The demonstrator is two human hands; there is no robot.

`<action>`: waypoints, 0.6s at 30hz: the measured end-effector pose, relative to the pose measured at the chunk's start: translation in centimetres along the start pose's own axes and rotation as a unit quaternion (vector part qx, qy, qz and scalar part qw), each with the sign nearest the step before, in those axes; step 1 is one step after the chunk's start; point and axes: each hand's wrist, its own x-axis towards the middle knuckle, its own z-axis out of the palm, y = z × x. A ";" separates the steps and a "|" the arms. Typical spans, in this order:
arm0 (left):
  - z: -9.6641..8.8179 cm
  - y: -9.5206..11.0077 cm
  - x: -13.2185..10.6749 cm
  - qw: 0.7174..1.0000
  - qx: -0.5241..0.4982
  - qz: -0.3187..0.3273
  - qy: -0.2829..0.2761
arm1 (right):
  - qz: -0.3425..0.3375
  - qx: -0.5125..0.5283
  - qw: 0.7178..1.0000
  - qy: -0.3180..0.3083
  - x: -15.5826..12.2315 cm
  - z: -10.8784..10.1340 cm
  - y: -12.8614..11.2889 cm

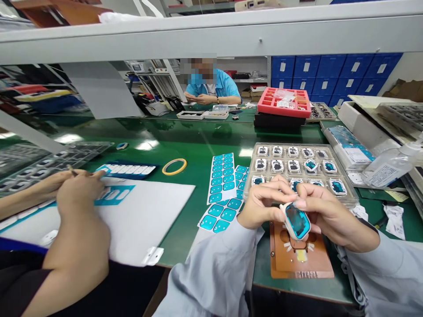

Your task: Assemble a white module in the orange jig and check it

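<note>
Between my two hands is a white watch case [297, 221] with a teal film on its face, tilted toward me. My left hand [264, 202] grips its left edge with thumb and fingers. My right hand [325, 209] has thumb and index finger pinched at its upper right rim. Below the case lies a brown fixture plate [302, 259] with a yellow patch. Just behind my hands stands a clear plastic tray [249, 176] with rows of similar cases, some bearing teal film. Sheets of teal stickers [222, 176] lie left of my left hand.
At left, a co-worker's hands [79, 189] work over a white board [148, 215]. A yellow tape roll [174, 166] lies mid-table. To the right stand a clear bottle [390, 165] and stacked boxes. A red tray [283, 103] is at the back, near another seated person [228, 86].
</note>
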 end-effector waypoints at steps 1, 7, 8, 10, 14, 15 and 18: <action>0.0 0.0 0.0 1.000 -0.001 0.001 -0.002 | 0.002 0.003 1.000 -0.004 0.0 0.0 0.0; 0.0 0.0 0.0 1.000 -0.003 0.007 -0.021 | 0.014 0.011 1.000 -0.019 0.0 0.0 0.0; 0.1 0.0 0.0 1.000 0.002 0.008 -0.025 | 0.012 0.011 1.000 -0.022 0.0 0.0 0.0; 0.3 -0.2 0.0 1.000 0.012 0.010 -0.019 | -0.001 0.009 1.000 -0.024 -0.1 0.1 0.0; 0.7 -0.5 -0.2 0.999 -0.001 0.031 0.034 | -0.029 -0.009 0.999 -0.026 -0.4 0.3 -0.2; 0.7 -0.6 -0.2 0.998 -0.003 0.035 0.043 | -0.029 -0.015 0.999 -0.030 -0.5 0.3 -0.2; 0.6 -0.8 -0.3 0.998 0.002 0.045 0.054 | -0.031 -0.023 0.999 -0.030 -0.5 0.2 -0.3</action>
